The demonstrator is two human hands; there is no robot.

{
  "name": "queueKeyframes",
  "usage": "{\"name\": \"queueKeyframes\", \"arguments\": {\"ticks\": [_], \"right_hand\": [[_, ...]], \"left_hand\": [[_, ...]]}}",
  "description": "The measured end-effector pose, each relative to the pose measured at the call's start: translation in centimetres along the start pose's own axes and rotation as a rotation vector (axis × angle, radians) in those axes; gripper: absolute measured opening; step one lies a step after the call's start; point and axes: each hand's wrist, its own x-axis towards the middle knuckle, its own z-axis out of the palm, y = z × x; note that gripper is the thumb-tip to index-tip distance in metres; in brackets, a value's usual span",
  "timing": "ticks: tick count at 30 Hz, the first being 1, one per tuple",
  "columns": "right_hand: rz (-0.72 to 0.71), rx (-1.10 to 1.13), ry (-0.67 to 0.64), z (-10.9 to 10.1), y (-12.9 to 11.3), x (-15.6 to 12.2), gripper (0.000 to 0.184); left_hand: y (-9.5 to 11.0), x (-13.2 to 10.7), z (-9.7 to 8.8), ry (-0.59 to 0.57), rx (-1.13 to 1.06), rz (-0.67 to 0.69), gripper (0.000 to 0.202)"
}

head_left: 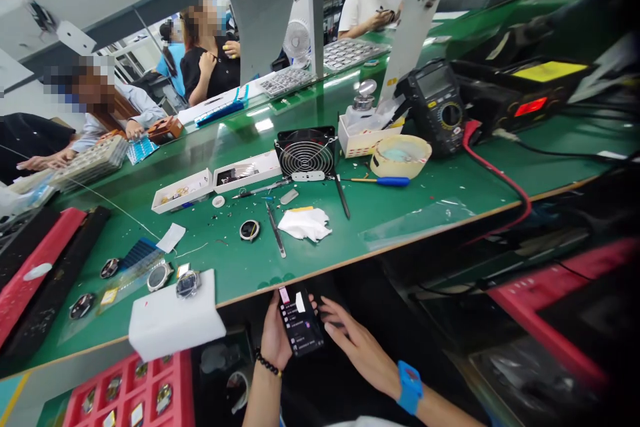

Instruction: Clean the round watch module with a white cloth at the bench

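Observation:
A smartphone (305, 330) with a lit dark screen lies in my left hand (276, 333), below the bench's front edge. My left fingers wrap round its sides, and a beaded bracelet is on that wrist. Close to the phone's right side is my right hand (353, 337), slightly blurred, with its fingers apart and nothing in them. A blue band (410, 387) circles my right wrist. On the bench above lie a round watch case (249, 230), tweezers (275, 230) and a crumpled white tissue (305, 223).
A green bench (340, 240) holds a small fan (306, 153), a tape roll (401, 155), a blue screwdriver (393, 181) and a multimeter (435, 107). White foam (173, 320) overhangs the edge. Below is a red tray (185, 387) of watch parts. Several people sit across the bench.

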Motion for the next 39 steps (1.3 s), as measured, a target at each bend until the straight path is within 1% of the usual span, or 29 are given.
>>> {"name": "queueKeyframes", "arguments": {"ticks": [3, 6, 11, 15, 19, 22, 25, 28, 31, 32, 34, 37, 38, 39], "right_hand": [[0.015, 0.057, -0.021, 0.1, -1.0, -0.3, 0.057], [0.034, 0.062, -0.034, 0.4, -1.8, -0.5, 0.070], [0.059, -0.044, 0.010, 0.4, -1.4, -0.4, 0.094], [0.125, -0.134, 0.064, -0.1, -1.3, -0.6, 0.104], [0.145, -0.166, 0.095, -0.3, -2.0, -0.9, 0.109], [0.152, -0.173, 0.099, -0.3, -2.6, -1.1, 0.105], [0.164, -0.161, 0.051, -0.3, -3.0, -1.4, 0.098], [0.154, -0.131, -0.013, -0.3, -2.8, -1.7, 0.093], [0.107, -0.139, -0.055, -0.7, -2.2, -1.6, 0.083], [0.074, -0.187, -0.052, -1.1, -2.0, -1.4, 0.079], [-0.020, -0.382, 0.002, -2.2, -1.4, -0.5, 0.070], [-0.167, -0.819, 0.159, -4.7, -0.2, 1.7, 0.060], [-0.192, -0.947, 0.205, -5.5, 0.4, 2.6, 0.059], [-0.193, -1.011, 0.237, -6.3, 1.0, 3.4, 0.058]], "left_hand": [[-0.5, 0.2, 0.6, -0.014, -0.007, -0.001, 0.065], [-1.3, 0.6, 1.1, -0.022, -0.017, 0.003, 0.066], [-3.3, 1.7, 1.9, -0.019, -0.046, 0.014, 0.063], [-4.9, 2.7, 2.5, 0.003, -0.080, 0.070, 0.054], [-5.8, 3.4, 2.6, 0.020, -0.097, 0.103, 0.048], [-5.8, 3.6, 2.4, 0.040, -0.098, 0.103, 0.044], [-5.3, 3.3, 2.1, 0.038, -0.089, 0.063, 0.045], [-4.8, 2.8, 1.8, 0.022, -0.085, 0.025, 0.052], [-4.4, 2.5, 1.4, 0.017, -0.101, 0.028, 0.052], [-4.3, 2.5, 1.3, 0.016, -0.107, 0.030, 0.053], [-4.0, 2.4, 1.0, 0.013, -0.117, 0.028, 0.055], [-3.3, 2.4, 0.5, 0.014, -0.125, 0.016, 0.058], [-3.1, 2.3, 0.4, 0.016, -0.127, 0.015, 0.058], [-2.8, 2.3, 0.2, 0.018, -0.129, 0.015, 0.058]]}}
